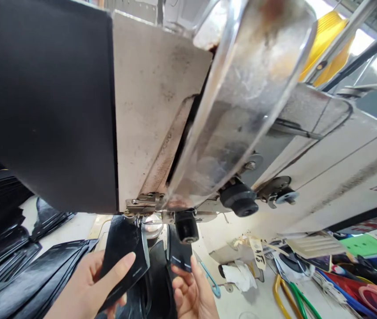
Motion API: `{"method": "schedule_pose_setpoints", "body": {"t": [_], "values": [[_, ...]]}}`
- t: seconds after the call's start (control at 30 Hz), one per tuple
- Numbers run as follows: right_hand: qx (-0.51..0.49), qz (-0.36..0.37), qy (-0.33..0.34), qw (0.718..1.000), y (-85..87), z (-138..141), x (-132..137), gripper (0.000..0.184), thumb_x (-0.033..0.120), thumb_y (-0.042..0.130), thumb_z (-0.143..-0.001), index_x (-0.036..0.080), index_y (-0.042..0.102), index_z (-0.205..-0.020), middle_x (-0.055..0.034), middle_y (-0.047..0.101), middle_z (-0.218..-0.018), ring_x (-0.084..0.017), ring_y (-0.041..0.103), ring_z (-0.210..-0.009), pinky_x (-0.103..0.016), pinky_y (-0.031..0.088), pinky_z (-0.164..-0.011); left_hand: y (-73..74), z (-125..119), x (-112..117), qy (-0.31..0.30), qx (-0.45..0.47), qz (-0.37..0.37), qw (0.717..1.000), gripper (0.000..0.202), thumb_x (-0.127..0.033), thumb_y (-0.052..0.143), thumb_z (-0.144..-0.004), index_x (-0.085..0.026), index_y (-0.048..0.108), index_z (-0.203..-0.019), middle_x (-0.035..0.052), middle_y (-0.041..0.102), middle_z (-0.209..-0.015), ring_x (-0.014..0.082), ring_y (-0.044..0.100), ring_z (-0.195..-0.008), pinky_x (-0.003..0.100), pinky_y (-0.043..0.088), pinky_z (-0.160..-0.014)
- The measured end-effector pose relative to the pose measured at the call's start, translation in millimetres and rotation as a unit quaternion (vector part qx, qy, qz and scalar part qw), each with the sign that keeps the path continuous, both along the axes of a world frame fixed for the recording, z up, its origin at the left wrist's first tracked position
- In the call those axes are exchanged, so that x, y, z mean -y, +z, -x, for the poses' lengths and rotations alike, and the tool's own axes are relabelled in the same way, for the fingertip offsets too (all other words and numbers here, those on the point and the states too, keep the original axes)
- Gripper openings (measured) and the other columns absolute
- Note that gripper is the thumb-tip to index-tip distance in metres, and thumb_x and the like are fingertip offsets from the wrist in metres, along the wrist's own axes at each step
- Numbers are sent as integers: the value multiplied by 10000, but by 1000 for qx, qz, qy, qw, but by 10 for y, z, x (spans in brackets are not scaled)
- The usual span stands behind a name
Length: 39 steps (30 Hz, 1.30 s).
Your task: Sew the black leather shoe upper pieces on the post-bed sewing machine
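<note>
My left hand (pixel 89 283) is closed on a black leather piece (pixel 122 252), thumb on top and fingers beneath. The upper end of that piece reaches under the head of a sewing machine (pixel 155 102). With its fingertips my right hand (pixel 195 290) pinches the lower edge of a second dark piece (pixel 179 246), which carries a short white line. Between the hands hang more black leather pieces (pixel 158 270). The needle area is small and partly hidden by the machine head.
Stacks of black leather pieces (pixel 42 274) lie at left. On the right are yellow-handled and green-handled scissors (pixel 283 292), blue thread snips (pixel 212 283), a crumpled white tissue (pixel 240 275) and assorted tools. A yellow thread cone (pixel 328 44) stands above the machine.
</note>
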State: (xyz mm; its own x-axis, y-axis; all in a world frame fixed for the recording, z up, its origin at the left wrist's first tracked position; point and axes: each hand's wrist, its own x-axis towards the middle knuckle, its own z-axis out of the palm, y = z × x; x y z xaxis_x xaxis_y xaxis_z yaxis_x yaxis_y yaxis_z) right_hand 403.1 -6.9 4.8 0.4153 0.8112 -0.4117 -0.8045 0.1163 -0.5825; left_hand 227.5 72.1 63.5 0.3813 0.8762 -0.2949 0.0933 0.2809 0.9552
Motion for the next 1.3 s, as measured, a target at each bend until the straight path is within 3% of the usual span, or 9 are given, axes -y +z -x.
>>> {"method": "schedule_pose_setpoints", "body": {"t": [0.1, 0.23, 0.47, 0.7, 0.83, 0.93, 1.03, 1.17, 1.3], "values": [[61, 22, -49, 997, 115, -26, -8, 428, 322, 1016, -516, 178, 711, -781, 57, 738, -597, -67, 659, -420, -80, 519, -393, 4, 59, -131, -30, -20, -8, 999, 559, -694, 771, -651, -202, 517, -571, -21, 549, -454, 108, 459, -402, 209, 342, -425], [97, 4, -46, 994, 198, -24, -45, 436, 328, 1005, -550, 156, 674, -776, 43, 723, -600, -56, 643, -416, -70, 506, -383, 28, 60, -277, -13, 6, -1, 1000, 506, -640, 797, -665, -193, 563, -631, -42, 528, -478, 103, 446, -453, 190, 336, -433], [111, -1, -50, 993, 196, -73, -114, 455, 331, 1004, -552, 145, 680, -810, 44, 709, -576, -52, 632, -410, -70, 502, -385, 103, 77, -436, -97, -12, -13, 995, 514, -597, 765, -719, -210, 473, -549, -67, 435, -393, 56, 289, -390, 201, 225, -433], [138, -23, -70, 988, 274, -109, -218, 451, 350, 1005, -534, 141, 702, -794, 50, 704, -631, -48, 630, -461, -78, 514, -428, 70, 33, -748, -98, 10, -40, 994, 405, -503, 757, -717, -210, 510, -584, -77, 407, -479, 87, 257, -482, 234, 177, -481], [146, -32, -70, 986, 282, -128, -244, 428, 384, 982, -586, 143, 713, -816, 30, 726, -717, -46, 630, -485, -84, 517, -437, -6, 25, -923, -112, 11, -33, 993, 433, -486, 763, -642, -237, 437, -503, -94, 335, -439, 96, 206, -498, 251, 220, -525], [137, -31, -73, 987, 247, -140, -250, 429, 343, 1000, -545, 153, 713, -801, 31, 734, -731, -53, 636, -489, -90, 523, -438, -23, 30, -968, -116, 4, -35, 993, 488, -479, 747, -645, -255, 367, -435, -97, 289, -402, 100, 188, -504, 260, 256, -562], [137, -30, -75, 987, 208, -148, -228, 451, 340, 1006, -524, 164, 714, -818, 38, 730, -744, -56, 636, -492, -99, 528, -443, -6, 31, -942, -120, -1, -43, 992, 466, -469, 761, -644, -246, 399, -453, -96, 313, -415, 95, 183, -495, 261, 224, -542], [192, -40, -62, 979, 184, -209, -228, 466, 387, 971, -596, 160, 711, -909, 32, 718, -773, -56, 625, -509, -112, 517, -448, -8, 59, -915, -122, -1, -57, 991, 408, -473, 764, -678, -223, 486, -516, -82, 392, -444, 88, 266, -462, 251, 219, -488], [304, -74, -58, 948, 224, -387, -518, 283, 346, 853, -785, 149, 667, -870, 36, 664, -711, -86, 618, -563, -172, 537, -509, -19, 111, -1050, -108, 0, -117, 987, 390, -507, 647, -890, -174, 616, -689, -37, 587, -602, 106, 493, -498, 261, 433, -531]]}}
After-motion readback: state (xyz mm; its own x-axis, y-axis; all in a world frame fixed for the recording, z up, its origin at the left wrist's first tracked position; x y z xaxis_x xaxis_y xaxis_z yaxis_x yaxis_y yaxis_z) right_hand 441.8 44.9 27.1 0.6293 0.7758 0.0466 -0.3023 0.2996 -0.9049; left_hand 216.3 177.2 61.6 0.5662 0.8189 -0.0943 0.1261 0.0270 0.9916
